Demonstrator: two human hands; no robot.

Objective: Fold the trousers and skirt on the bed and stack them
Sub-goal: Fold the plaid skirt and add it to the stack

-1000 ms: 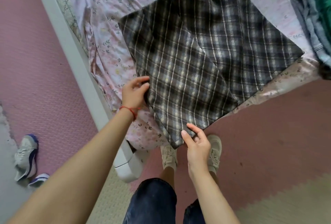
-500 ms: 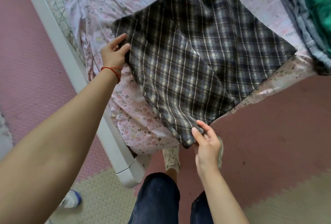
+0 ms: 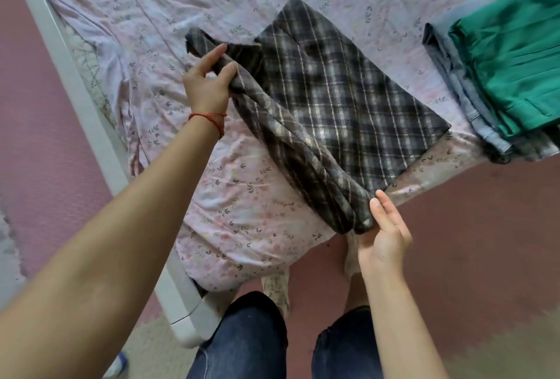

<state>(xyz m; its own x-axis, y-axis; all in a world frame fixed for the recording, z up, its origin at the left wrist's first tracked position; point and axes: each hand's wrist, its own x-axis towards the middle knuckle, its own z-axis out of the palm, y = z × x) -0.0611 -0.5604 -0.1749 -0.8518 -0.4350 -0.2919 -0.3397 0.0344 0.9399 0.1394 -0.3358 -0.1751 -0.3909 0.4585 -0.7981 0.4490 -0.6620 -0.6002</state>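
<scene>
A grey plaid skirt [image 3: 339,105] lies on the bed's floral sheet [image 3: 242,221], its left side lifted and rolled over toward the right. My left hand [image 3: 207,81] pinches that raised edge at the skirt's far left corner. My right hand [image 3: 383,236] grips the near corner of the same folded edge at the bed's front edge. At the right of the bed sits a stack: a folded green garment [image 3: 515,75] on top of folded blue-grey trousers [image 3: 451,75].
The white bed frame [image 3: 91,124] runs diagonally on the left, ending in a corner near my legs. Pink floor mat surrounds the bed. A shoe [image 3: 116,363] shows at the bottom left. My feet stand by the bed's front edge.
My left hand went up along the skirt's left edge, took hold and lifted it over toward the right. The skirt now looks narrower. My right hand stayed at the near corner.
</scene>
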